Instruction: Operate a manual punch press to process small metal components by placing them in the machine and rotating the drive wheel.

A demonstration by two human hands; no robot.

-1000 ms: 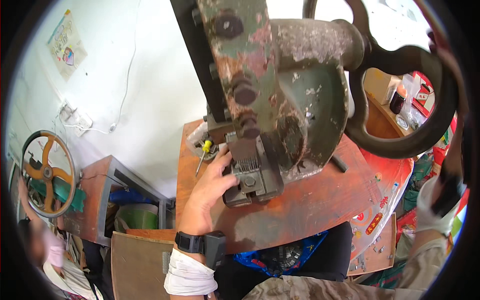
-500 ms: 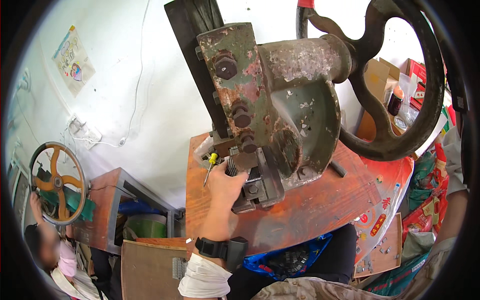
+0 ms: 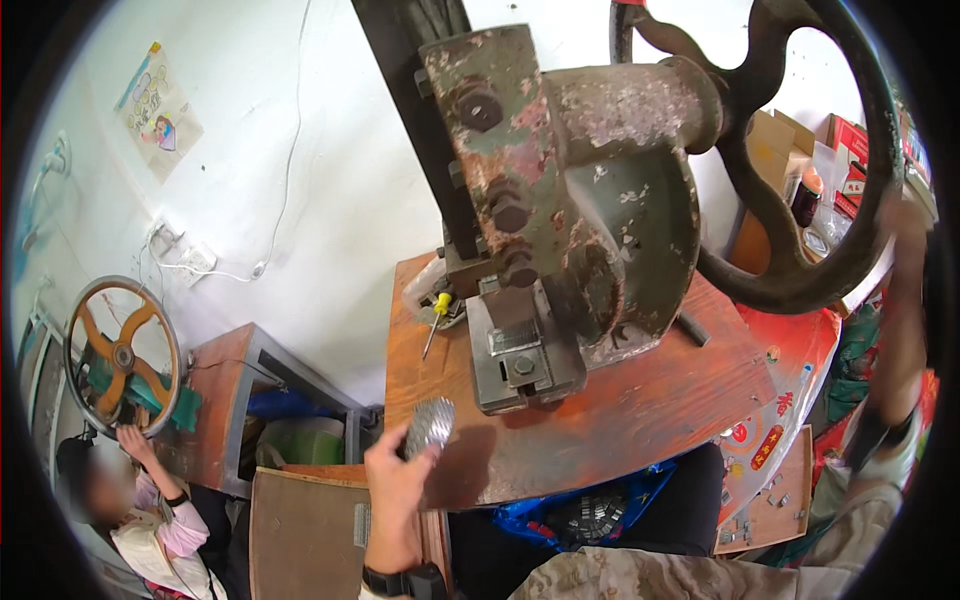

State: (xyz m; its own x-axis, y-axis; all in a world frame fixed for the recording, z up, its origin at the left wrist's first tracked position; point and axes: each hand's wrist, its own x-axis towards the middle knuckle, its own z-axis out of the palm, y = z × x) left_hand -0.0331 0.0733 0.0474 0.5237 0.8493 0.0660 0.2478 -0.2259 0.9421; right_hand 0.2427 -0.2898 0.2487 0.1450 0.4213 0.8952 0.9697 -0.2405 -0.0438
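Note:
My left hand (image 3: 396, 472) is closed around a silvery, ribbed metal piece (image 3: 431, 428), held above the table's front left. Past it stands a worn green hand press (image 3: 490, 140) with flaking paint. The steel die block (image 3: 522, 368) at its foot carries a bolt and a flat shiny plate, and my hand is apart from it. At the far right my right hand (image 3: 905, 215) is raised at the outer rim of the press's big dark handwheel (image 3: 745, 200). Motion smears its fingers, so its grip does not show.
A yellow-handled screwdriver (image 3: 437, 318) lies left of the press on the reddish wooden table (image 3: 620, 430). Below the front edge, a blue bag (image 3: 520, 525) holds small metal parts. Another person (image 3: 150, 510) works at a second wheel (image 3: 122, 355) on the left. Boxes (image 3: 775, 150) stand behind the handwheel.
My left hand has drawn back from the die, toward me, with the ribbed metal piece in it. My right hand has come up to the handwheel's rim. The view has shifted slightly.

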